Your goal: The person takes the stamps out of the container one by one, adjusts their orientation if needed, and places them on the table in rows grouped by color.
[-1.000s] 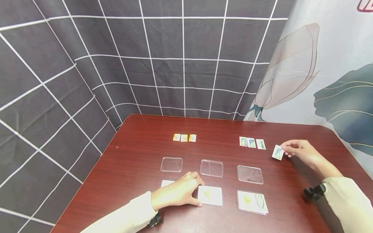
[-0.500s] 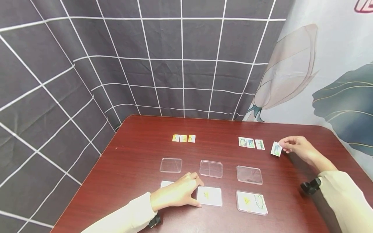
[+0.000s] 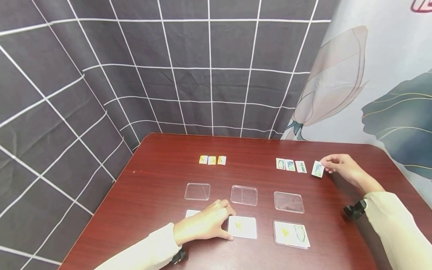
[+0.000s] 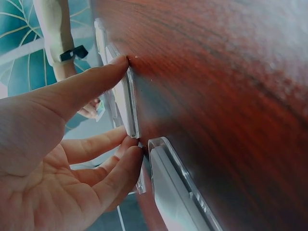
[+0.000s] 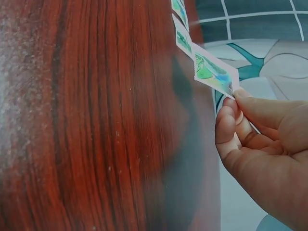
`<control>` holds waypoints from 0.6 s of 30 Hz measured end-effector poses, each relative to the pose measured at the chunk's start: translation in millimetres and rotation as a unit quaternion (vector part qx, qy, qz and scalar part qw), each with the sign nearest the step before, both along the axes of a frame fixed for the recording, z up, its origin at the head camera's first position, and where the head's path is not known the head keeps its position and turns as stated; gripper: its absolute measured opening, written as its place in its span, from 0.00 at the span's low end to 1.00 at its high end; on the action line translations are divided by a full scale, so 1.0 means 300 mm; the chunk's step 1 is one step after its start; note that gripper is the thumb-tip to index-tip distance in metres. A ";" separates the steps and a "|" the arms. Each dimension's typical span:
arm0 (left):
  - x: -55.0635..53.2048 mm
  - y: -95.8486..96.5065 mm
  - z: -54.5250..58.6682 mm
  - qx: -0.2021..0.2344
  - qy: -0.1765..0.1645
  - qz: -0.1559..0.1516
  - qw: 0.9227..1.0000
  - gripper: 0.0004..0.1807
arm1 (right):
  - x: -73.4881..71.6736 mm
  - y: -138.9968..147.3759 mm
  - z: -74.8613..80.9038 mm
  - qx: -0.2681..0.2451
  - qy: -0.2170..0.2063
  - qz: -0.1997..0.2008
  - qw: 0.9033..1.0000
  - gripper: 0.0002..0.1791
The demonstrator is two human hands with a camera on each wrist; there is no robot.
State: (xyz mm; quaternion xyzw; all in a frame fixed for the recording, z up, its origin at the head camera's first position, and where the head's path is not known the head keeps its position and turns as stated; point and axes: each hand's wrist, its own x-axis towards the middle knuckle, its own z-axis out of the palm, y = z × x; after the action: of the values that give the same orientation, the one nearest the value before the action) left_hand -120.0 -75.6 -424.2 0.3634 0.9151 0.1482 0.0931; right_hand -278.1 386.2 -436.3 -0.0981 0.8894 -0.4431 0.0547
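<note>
A flat, rectangular, white-filled clear plastic case (image 3: 244, 228) is gripped at its left end by the left hand (image 3: 206, 223); it could be skewed by uneven pressure. Farther off, a small white-bordered green-blue paper stamp (image 3: 317, 169), raised above the dark-red wooden table (image 3: 251, 257), is pinched by the right hand (image 3: 341, 167); it could be creased by overtight pressure. Three similar paper stamps (image 3: 290, 165) alongside could be displaced if brushed.

Held stamp (image 5: 214, 73) green-blue, white-bordered; table (image 3: 162, 165) red-brown, dark-grained; cloth (image 3: 233, 45) grey, white-gridded.
</note>
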 end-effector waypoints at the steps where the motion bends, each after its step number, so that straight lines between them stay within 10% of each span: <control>1: 0.000 0.000 0.000 0.000 0.000 0.000 1.000 0.29 | -0.003 0.000 -0.001 0.003 0.000 0.002 1.000 0.14; 18: -0.001 0.001 0.000 -0.001 0.002 -0.004 1.000 0.29 | -0.031 -0.010 -0.004 0.008 0.010 0.030 0.999 0.11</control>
State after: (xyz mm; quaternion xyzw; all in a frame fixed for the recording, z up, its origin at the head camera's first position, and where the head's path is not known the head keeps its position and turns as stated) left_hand -120.5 -75.3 -424.3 0.3672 0.9140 0.1460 0.0918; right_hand -287.5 383.1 -437.4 -0.1288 0.8902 -0.4328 0.0600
